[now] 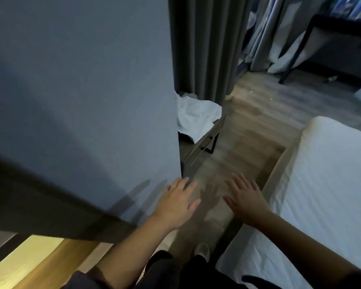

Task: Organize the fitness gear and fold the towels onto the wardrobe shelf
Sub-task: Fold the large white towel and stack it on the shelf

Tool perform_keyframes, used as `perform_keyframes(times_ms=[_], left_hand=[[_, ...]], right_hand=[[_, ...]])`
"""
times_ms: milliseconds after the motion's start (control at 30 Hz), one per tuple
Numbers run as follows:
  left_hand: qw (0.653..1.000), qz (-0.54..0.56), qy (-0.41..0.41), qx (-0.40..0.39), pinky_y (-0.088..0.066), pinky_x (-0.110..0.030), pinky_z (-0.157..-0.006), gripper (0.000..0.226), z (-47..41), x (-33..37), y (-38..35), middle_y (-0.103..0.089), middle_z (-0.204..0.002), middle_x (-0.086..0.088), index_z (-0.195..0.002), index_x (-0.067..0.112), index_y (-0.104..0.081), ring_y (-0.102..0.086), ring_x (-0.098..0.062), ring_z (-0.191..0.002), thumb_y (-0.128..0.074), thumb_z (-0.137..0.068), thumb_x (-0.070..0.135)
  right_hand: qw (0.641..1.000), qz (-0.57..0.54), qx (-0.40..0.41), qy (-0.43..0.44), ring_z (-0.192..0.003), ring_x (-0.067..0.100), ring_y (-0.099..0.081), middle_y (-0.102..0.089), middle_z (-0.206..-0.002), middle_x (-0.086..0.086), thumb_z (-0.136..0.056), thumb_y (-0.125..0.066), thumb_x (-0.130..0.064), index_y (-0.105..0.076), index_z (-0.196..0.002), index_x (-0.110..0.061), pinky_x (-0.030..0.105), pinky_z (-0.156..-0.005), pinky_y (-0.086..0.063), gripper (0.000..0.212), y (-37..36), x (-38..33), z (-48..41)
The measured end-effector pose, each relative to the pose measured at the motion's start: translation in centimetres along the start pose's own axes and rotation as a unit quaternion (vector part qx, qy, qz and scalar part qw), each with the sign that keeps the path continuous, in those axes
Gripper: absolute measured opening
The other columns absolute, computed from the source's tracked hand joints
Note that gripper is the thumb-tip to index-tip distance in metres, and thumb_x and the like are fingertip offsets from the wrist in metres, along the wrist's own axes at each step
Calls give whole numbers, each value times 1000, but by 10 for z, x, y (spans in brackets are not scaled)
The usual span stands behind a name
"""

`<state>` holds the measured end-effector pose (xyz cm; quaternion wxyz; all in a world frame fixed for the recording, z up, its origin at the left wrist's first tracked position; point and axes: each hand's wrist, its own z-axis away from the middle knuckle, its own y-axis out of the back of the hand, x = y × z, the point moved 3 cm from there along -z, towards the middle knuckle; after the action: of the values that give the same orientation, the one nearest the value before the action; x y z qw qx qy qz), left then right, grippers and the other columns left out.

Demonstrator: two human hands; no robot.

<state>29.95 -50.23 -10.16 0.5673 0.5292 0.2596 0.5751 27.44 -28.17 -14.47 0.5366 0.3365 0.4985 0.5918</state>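
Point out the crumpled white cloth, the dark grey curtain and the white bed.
crumpled white cloth (196,117), head view, middle of the heap
dark grey curtain (204,44), head view, central folds
white bed (325,184), head view, top sheet

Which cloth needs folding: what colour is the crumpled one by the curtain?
White, seen in the head view: the crumpled cloth.

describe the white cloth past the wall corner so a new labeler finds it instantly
Start at the big blue-grey wall filling the left of the view and follow its right edge down. Just past that corner, below the dark grey curtain, a crumpled white cloth lies on a low surface. Unlike the smooth white bed at right, it is rumpled and heaped.
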Motion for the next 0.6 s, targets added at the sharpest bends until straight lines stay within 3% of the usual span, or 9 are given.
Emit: perform_keyframes(times_ms=[200,400,600], left_hand=[[999,16,14,-37,-17,-46,-120,64,-77,17,8,-14,-163,-4,-157,28,-11,-10,-23,-150,-31,-101,53],[997,25,40,-54,-20,-45,-119,64,-166,12,18,-13,-163,-5,-157,25,-12,-7,-24,-150,-34,-102,49],[995,57,78,-26,-21,-40,-117,63,-265,1,32,-17,-162,-6,-156,20,-17,-13,-23,-149,-36,-102,47]], right_hand=[[1000,-3,-24,18,-151,25,-1,-9,-164,3,-99,-26,-57,-16,-155,-28,51,-119,-7,64,23,52,-55],[999,-16,-20,41,-151,26,-2,-10,-164,3,-98,-37,-52,-15,-155,-28,53,-119,-7,65,38,80,-121],[997,12,-27,68,-151,28,-2,-8,-164,6,-100,-36,-51,-16,-154,-25,54,-120,-9,63,58,111,-217]])
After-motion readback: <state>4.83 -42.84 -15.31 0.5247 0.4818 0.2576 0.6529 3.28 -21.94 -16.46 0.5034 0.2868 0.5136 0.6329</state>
